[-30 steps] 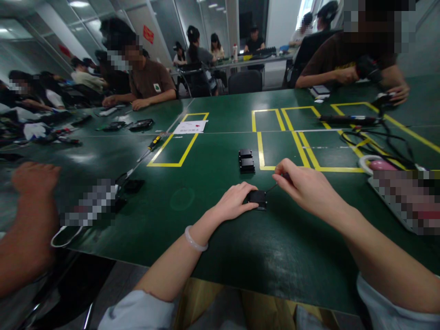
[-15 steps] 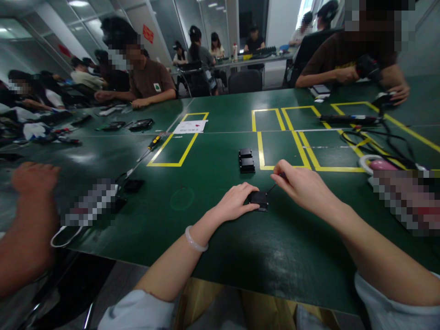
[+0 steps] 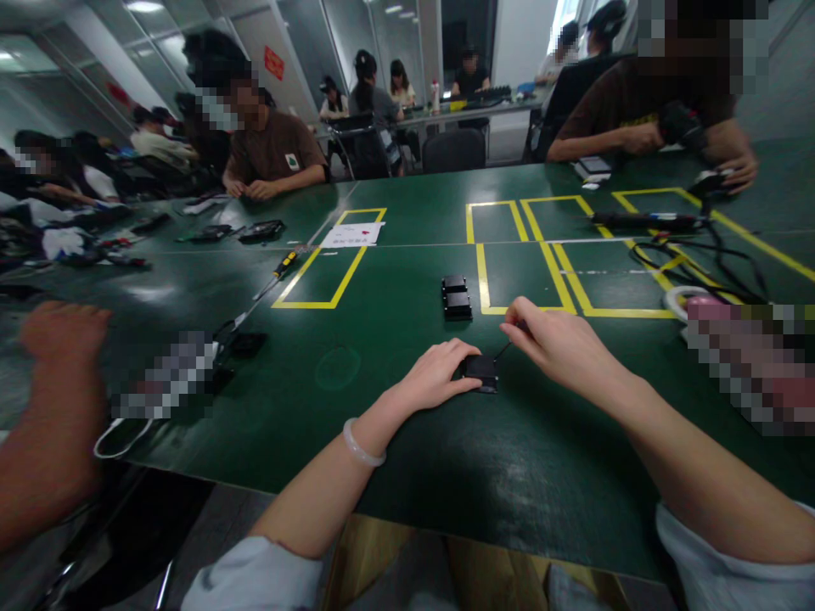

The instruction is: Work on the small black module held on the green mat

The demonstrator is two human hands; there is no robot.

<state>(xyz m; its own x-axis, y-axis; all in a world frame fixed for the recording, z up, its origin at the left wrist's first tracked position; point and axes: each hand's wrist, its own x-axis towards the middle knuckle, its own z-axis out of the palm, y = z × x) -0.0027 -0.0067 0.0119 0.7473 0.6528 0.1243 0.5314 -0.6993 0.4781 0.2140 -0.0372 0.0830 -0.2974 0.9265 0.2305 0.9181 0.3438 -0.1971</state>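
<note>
Likely light, stiff: small black boxy plastic-looking block (image 3: pixel 482 368), near-side middle of green table (image 3: pixel 420 467) | left hand (image 3: pixel 439 371) pinches near and far edges, seemingly best hold | right hand (image 3: pixel 548 338) grips slim dark rod (image 3: pixel 503 352) at far-right corner

Wide green tabletop (image 3: pixel 439 475) in a workroom
Dark chairs (image 3: pixel 454 153) and glass panels (image 3: pixel 404 42) stand behind; a ceiling light (image 3: pixel 146 7) glows at upper left, a bright window (image 3: pixel 564 14) at upper right.

Left hand (image 3: pixel 439 373) hides part of the black block (image 3: pixel 482 367), right hand (image 3: pixel 551 335) the thin tool's (image 3: pixel 503 352) top end; white paper (image 3: pixel 350 235) is too blurry to read tbh.
</note>
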